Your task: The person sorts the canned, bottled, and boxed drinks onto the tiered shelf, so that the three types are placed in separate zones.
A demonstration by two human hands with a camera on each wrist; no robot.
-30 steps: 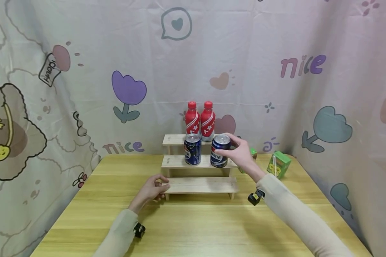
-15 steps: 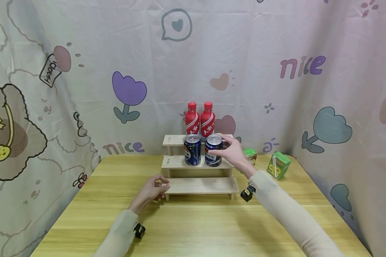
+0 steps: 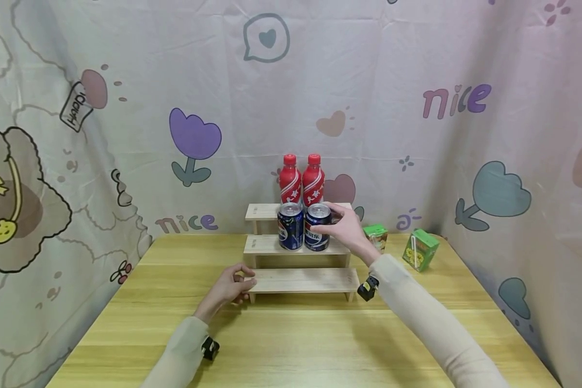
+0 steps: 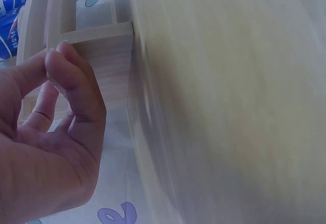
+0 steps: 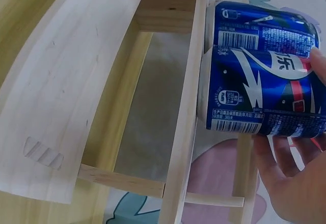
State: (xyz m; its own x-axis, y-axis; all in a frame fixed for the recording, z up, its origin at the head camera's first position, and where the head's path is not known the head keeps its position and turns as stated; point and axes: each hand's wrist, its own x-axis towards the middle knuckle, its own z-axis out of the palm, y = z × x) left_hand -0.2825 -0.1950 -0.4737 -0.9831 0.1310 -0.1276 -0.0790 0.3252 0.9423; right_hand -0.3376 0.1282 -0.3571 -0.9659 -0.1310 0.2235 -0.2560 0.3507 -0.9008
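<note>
A three-step wooden shelf (image 3: pixel 300 280) stands on the table. On its middle step two dark blue Pepsi cans stand upright side by side. My right hand (image 3: pixel 347 230) grips the right-hand can (image 3: pixel 316 237) from the right, with the thumb in front. Close against it is the left-hand can (image 3: pixel 290 229); in the right wrist view the gripped can (image 5: pixel 254 94) overlaps this other can (image 5: pixel 265 28). My left hand (image 3: pixel 229 284) pinches the left end of the lowest step, thumb on top; its curled fingers show at that end in the left wrist view.
Two red bottles (image 3: pixel 290 180) stand on the top step behind the cans. Right of the shelf are two green drink cartons, one partly behind my right hand (image 3: pixel 377 235) and one tilted carton with a straw (image 3: pixel 420 249). A printed curtain (image 3: pixel 388 75) hangs behind the wooden table (image 3: pixel 291 345).
My right hand has moved left with its can, closing the gap to the other can. The carton behind the hand shows more now. My left hand has stayed put.
</note>
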